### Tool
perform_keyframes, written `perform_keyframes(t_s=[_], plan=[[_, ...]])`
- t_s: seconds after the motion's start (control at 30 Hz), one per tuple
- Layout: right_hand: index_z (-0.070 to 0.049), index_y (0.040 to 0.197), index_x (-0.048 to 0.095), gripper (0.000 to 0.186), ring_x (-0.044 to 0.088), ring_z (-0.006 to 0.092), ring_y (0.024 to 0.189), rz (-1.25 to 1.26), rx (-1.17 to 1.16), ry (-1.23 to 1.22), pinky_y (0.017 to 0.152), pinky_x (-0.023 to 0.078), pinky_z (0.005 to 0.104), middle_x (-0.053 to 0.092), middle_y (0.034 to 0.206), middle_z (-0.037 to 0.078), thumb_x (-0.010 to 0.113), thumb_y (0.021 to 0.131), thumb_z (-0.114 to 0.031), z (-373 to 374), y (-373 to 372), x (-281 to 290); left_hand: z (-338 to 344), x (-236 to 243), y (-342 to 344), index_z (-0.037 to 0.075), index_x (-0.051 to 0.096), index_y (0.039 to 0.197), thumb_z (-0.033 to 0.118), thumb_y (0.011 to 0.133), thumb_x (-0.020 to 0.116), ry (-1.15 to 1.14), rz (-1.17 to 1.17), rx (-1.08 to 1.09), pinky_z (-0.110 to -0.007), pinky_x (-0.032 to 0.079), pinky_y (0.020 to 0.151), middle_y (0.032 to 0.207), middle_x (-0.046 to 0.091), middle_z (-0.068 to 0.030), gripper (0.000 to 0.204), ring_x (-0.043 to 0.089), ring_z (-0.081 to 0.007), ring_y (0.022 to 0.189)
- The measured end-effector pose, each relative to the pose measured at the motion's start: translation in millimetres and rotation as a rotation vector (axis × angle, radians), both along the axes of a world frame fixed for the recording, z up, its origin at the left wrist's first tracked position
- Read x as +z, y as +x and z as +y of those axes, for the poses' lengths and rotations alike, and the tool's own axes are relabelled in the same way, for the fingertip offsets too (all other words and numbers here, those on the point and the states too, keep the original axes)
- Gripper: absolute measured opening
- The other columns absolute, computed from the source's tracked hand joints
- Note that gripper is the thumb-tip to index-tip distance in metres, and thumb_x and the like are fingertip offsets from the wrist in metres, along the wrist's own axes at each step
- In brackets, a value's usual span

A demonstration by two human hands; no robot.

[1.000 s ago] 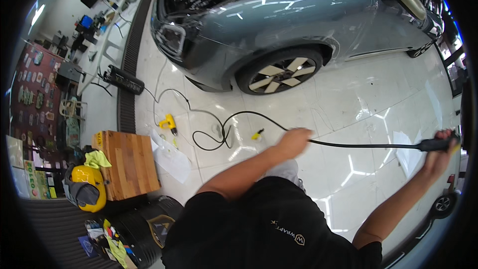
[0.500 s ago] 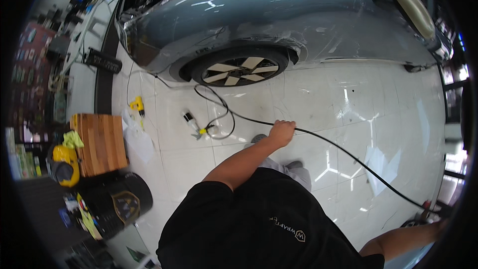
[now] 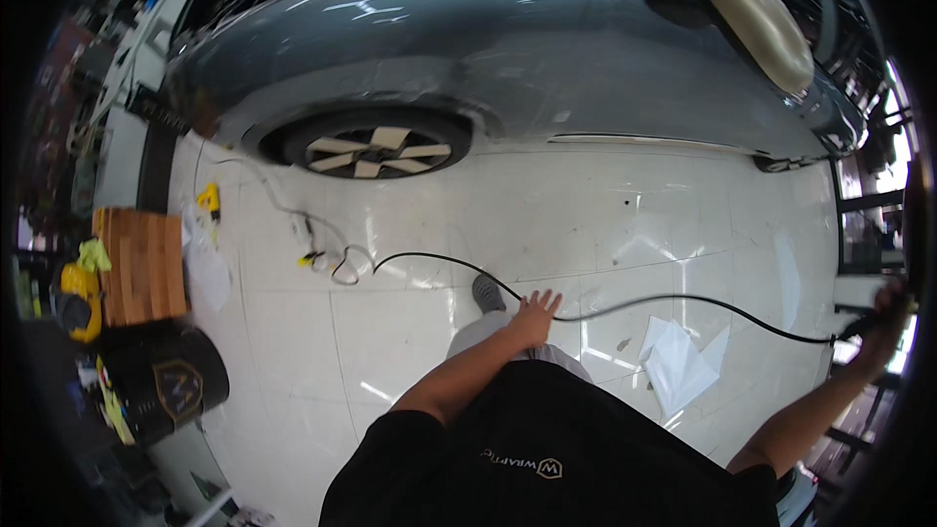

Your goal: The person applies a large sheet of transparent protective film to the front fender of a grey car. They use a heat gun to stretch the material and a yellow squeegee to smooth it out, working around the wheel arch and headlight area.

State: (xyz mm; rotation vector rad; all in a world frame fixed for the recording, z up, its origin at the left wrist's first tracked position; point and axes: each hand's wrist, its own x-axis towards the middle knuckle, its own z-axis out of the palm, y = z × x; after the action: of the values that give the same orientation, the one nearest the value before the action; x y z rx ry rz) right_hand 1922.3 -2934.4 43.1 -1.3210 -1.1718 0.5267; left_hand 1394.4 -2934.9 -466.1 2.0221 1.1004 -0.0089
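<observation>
A long black cord (image 3: 683,299) stretches across in front of me, from the floor on the left to the far right. My left hand (image 3: 533,320) is at the cord's middle, fingers spread, with the cord passing at its palm. At the right rim, my raised right hand (image 3: 886,320) is closed around a dark handle (image 3: 859,324) where the cord ends. The rest of that tool is too dark and cut off to name. On the floor to the left, the cord's loops lie beside a spray bottle with a yellow trigger (image 3: 310,260), blurred now.
A grey car (image 3: 547,68) with a wheel (image 3: 381,151) and mirror (image 3: 756,24) spans the far side. Left are a yellow heat gun (image 3: 208,199), wooden box (image 3: 142,268) and black drum (image 3: 166,385). A white sheet (image 3: 678,366) lies on the floor at right.
My right hand has risen at the right rim with the handle. My left hand has loosened from its closed grip on the cord. The cord's loops have shifted, and my view has moved right.
</observation>
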Motion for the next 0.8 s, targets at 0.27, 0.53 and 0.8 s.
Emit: perform_keyframes(t_s=[0.27, 0.53, 0.8], plan=[[-0.003, 0.137, 0.037, 0.065, 0.053, 0.025, 0.107, -0.442, 0.577, -0.693, 0.093, 0.043, 0.0328, 0.054, 0.116, 0.014, 0.067, 0.081, -0.01, 153, -209, -380, 236, -117, -57, 0.001, 0.036, 0.139, 0.016, 0.085, 0.06, -0.521, -0.496, 1.0, -0.032, 0.038, 0.098, 0.137, 0.045, -0.018, 0.061, 0.046, -0.0269, 0.123], [-0.01, 0.131, 0.036, 0.062, 0.058, 0.0376, 0.091, -0.924, 0.7, -0.769, 0.078, 0.049, 0.0461, 0.054, 0.099, 0.018, 0.068, 0.078, -0.02, 254, -232, -749, 413, -389, -19, 0.0, 0.04, 0.133, 0.014, 0.076, 0.071, 0.282, -0.5, 1.259, -0.034, 0.04, 0.096, 0.126, 0.051, -0.0217, 0.066, 0.051, -0.0306, 0.115], [-0.009, 0.125, 0.036, 0.048, 0.059, 0.0379, 0.095, -1.07, 0.709, -0.702, 0.078, 0.051, 0.0451, 0.053, 0.104, 0.021, 0.059, 0.084, -0.016, 302, -234, -943, 423, -459, -7, 0.003, 0.061, 0.1, 0.013, 0.083, 0.065, 0.183, -0.731, 1.28, -0.03, 0.046, 0.075, 0.085, 0.064, -0.0075, 0.021, 0.059, -0.0165, 0.079]])
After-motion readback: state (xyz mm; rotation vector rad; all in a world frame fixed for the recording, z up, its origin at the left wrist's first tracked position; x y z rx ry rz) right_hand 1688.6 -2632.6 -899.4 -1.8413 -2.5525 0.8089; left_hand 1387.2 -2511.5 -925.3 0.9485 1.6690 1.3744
